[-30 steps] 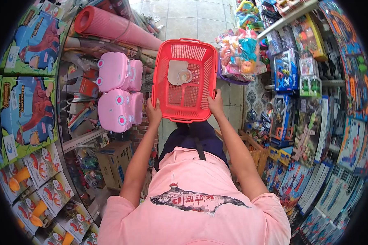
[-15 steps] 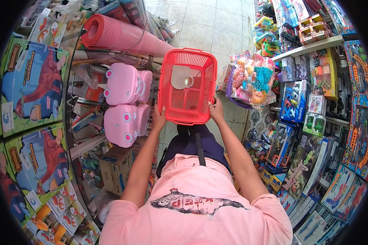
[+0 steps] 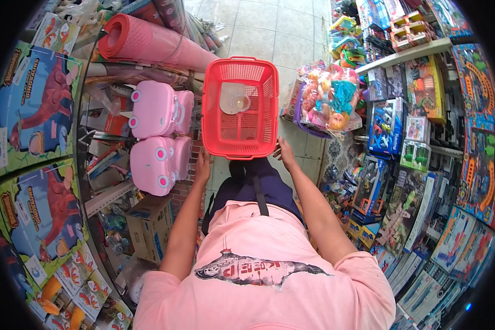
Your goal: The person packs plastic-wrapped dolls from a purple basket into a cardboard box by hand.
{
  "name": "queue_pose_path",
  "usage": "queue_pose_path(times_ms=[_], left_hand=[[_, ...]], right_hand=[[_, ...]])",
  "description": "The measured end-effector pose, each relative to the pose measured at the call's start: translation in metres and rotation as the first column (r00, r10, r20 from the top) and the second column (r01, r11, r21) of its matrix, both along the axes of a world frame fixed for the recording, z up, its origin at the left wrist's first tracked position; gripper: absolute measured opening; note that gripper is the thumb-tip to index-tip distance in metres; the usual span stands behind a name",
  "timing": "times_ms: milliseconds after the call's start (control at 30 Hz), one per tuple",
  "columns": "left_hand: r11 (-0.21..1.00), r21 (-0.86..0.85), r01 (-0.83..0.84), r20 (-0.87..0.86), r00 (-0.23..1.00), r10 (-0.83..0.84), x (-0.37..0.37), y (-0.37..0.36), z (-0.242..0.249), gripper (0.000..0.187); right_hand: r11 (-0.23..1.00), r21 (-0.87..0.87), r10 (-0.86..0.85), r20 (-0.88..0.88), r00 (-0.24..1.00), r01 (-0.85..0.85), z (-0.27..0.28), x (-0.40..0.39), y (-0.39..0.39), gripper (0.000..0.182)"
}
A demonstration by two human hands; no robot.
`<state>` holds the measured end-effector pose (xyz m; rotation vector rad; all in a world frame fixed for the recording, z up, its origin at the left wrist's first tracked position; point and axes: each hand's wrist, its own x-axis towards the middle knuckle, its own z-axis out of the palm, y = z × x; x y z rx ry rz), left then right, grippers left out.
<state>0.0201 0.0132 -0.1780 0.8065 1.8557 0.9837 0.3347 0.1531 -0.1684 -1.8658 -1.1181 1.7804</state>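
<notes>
The red plastic basket (image 3: 208, 129), with slotted sides and a handle at each end, stands in front of me. Inside lie a pale flat piece (image 3: 229, 98) and a small clear round item (image 3: 240, 102). My right hand (image 3: 285, 154) is just off the basket's near right corner, its fingers apart and holding nothing. At the near left corner is my left hand (image 3: 203, 166), fingers stretched forward close beside the rim and partly hidden.
Pink toy cases (image 3: 153, 165) and a rolled pink mat (image 3: 148, 47) are on the left, above a cardboard box (image 3: 148, 225). A purple basket (image 3: 305, 118) of bagged dolls (image 3: 335, 99) stands right. Shelves of boxed toys (image 3: 388, 126) line the right side.
My hands have come off the basket's near corners and drawn back toward me, the right one with its fingers spreading. The whole view has shifted slightly, with the basket now further left and up.
</notes>
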Motion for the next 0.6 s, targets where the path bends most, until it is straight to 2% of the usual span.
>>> queue_pose_path(times_ms=[67,100,167,233,300,367,433,500,567,600], left_hand=[[0.994,-0.112,0.008,-0.035,0.999,-0.012,-0.005,-0.026,-0.026,0.060],[0.994,-0.109,0.020,-0.031,0.999,-0.024,-0.008,-0.043,-0.042,0.060],[0.937,-0.316,0.147,-0.181,0.961,-0.211,-0.017,-0.082,-0.083,0.063],[0.710,-0.604,0.363,0.037,0.902,-0.429,-0.037,-0.123,-0.128,0.063],[0.579,-0.634,0.512,0.216,0.836,-0.504,-0.049,-0.161,-0.163,0.060],[0.528,-0.775,0.347,0.231,0.933,-0.275,-0.031,-0.160,-0.104,0.058],[0.522,-0.758,0.391,0.247,0.913,-0.326,-0.037,-0.165,-0.110,0.058],[0.509,-0.743,0.434,0.261,0.889,-0.377,-0.034,-0.157,-0.107,0.059],[0.595,-0.735,0.325,0.189,0.941,-0.280,-0.016,-0.136,-0.075,0.062],[0.592,-0.735,0.331,0.189,0.938,-0.291,-0.009,-0.128,-0.080,0.062]], right_hand=[[0.997,-0.079,0.026,0.009,1.000,-0.026,-0.037,0.026,-0.019,0.055],[0.997,-0.076,0.015,0.013,1.000,-0.014,-0.046,0.038,-0.029,0.055],[0.968,-0.144,0.242,0.328,0.913,-0.205,-0.059,0.064,-0.055,0.052],[0.943,-0.221,0.321,0.409,0.854,-0.249,-0.064,0.093,-0.085,0.048],[0.941,-0.271,0.304,0.421,0.854,-0.201,-0.059,0.118,-0.115,0.043],[0.945,-0.309,0.231,0.397,0.888,-0.108,-0.066,0.147,-0.150,0.041],[0.907,-0.415,0.252,0.407,0.878,-0.068,-0.057,0.166,-0.171,0.040],[0.894,-0.448,0.223,0.400,0.889,-0.022,-0.044,0.182,-0.186,0.039],[0.875,-0.484,0.193,0.392,0.900,0.023,-0.036,0.195,-0.195,0.038],[0.872,-0.483,0.137,0.393,0.909,0.078,-0.035,0.202,-0.197,0.035]])
